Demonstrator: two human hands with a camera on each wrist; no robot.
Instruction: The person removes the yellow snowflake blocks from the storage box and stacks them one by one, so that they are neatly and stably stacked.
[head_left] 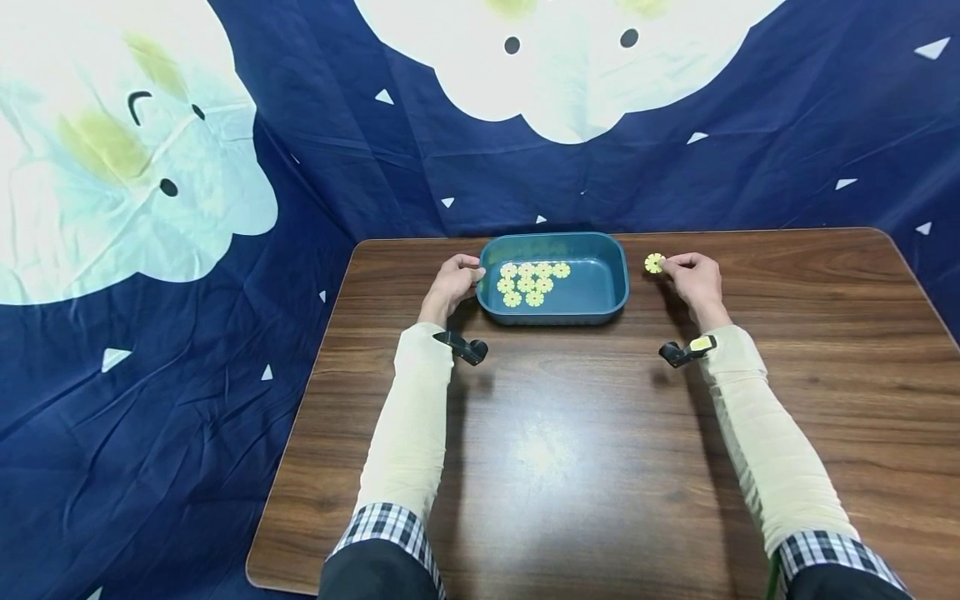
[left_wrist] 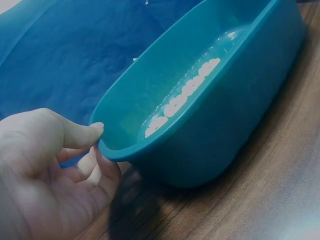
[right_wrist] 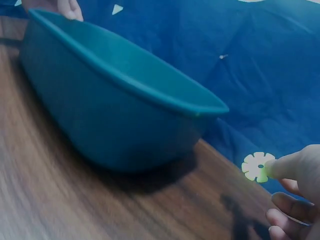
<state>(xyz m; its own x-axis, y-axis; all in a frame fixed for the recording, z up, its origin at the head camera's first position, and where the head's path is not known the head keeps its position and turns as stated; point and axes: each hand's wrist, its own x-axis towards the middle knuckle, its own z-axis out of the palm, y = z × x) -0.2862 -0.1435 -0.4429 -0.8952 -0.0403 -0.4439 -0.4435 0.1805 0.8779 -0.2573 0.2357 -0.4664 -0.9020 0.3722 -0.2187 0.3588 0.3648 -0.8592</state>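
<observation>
A teal rectangular basin (head_left: pixel 585 317) with rounded corners stands near the back edge of the table. Several pale yellow flower-shaped discs (head_left: pixel 526 285) lie in rows on its floor, toward the left half. My left hand (head_left: pixel 452 287) pinches the basin's left rim, thumb on top and fingers beneath, as the left wrist view shows. To the right of the basin, my right hand (head_left: pixel 697 283) pinches one yellow-green flower-shaped disc (right_wrist: pixel 258 167) between thumb and finger. That disc has notched petals and a small hole in its centre, and is held up above the table.
The wooden table (head_left: pixel 570 467) has rounded corners, with a bright reflection in front of the basin. Right behind its back edge hangs a dark blue cloth (head_left: pixel 315 108) printed with white clouds and triangles. Each wrist carries a small black camera (head_left: pixel 468 348).
</observation>
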